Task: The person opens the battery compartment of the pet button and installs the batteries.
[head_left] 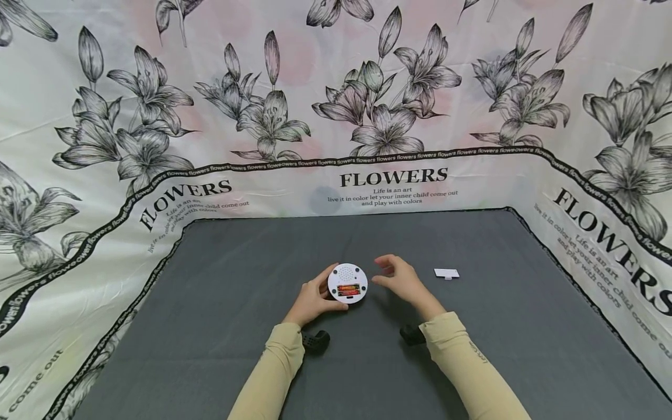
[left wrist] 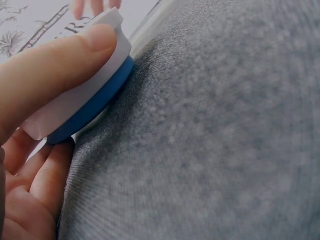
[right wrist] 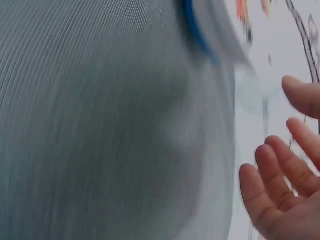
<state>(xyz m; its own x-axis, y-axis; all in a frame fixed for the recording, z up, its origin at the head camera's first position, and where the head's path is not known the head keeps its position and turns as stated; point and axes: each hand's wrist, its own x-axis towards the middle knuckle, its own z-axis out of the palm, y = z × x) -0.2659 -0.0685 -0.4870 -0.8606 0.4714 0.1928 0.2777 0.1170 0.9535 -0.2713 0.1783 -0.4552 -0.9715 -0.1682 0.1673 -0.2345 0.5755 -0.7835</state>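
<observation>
My left hand (head_left: 312, 297) grips a round white battery-powered device (head_left: 345, 275) by its edge, thumb on one side and fingers on the other. Its underside faces up, showing small dark feet, a patch of speaker holes and an uncovered compartment with orange-and-black batteries (head_left: 349, 290). A blue band (left wrist: 95, 107) runs round the device's far side in the left wrist view. Just right of the device, my right hand (head_left: 403, 281) hovers with loosely bent fingers, touching nothing. In the right wrist view its fingers (right wrist: 272, 175) are apart from the blurred device (right wrist: 217, 30).
A small white battery cover (head_left: 446, 273) with a tab lies on the grey tabletop (head_left: 236, 262), right of my right hand. Black straps (head_left: 316, 342) sit at the wrists. Behind the table and along its sides hangs a flower-printed cloth (head_left: 388, 134).
</observation>
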